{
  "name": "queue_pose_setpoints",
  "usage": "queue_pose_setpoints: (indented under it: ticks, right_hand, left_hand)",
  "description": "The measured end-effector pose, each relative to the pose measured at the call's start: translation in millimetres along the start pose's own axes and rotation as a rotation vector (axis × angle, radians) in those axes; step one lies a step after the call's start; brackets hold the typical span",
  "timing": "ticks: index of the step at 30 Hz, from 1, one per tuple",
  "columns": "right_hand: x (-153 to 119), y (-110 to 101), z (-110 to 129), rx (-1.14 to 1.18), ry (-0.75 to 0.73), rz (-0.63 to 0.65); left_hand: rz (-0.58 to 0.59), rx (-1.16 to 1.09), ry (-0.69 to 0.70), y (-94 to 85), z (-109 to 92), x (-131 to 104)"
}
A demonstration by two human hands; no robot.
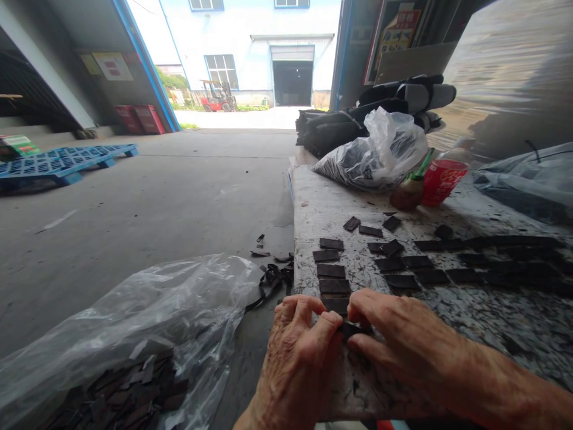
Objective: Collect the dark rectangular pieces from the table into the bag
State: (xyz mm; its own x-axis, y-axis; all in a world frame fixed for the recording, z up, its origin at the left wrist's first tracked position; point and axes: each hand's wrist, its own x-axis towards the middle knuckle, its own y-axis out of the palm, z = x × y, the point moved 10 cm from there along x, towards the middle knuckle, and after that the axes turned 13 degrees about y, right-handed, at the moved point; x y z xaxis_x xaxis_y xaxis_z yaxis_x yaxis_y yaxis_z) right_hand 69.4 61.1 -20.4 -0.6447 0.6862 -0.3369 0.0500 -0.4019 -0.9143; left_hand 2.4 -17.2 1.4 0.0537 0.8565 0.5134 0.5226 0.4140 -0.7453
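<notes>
A small dark rectangular strip (353, 328) is pinched between the fingertips of the left hand (299, 352) and the right hand (398, 340), which are pressed close together at the near edge of a marbled worktable (492, 310). Just beyond the hands, matching dark strips (333, 270) are laid flat in neat rows, apparently so each piece stays separate. To the left of the left hand, an open clear plastic bag (147, 322) holding more dark pieces is kept within easy reach.
</notes>
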Motion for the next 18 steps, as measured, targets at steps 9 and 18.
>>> queue_pose_setpoints:
  ticks: [9, 18]
  right_hand:
    - [3, -1, 0, 0.089, -0.039, -0.014]
    - [5, -58, -65, 0.255, 0.045, -0.212]
  left_hand:
    - [0.175, -0.029, -0.007, 8.2, 5, 11]
    - [0.105, 0.135, 0.195, 5.8, 7, 5]
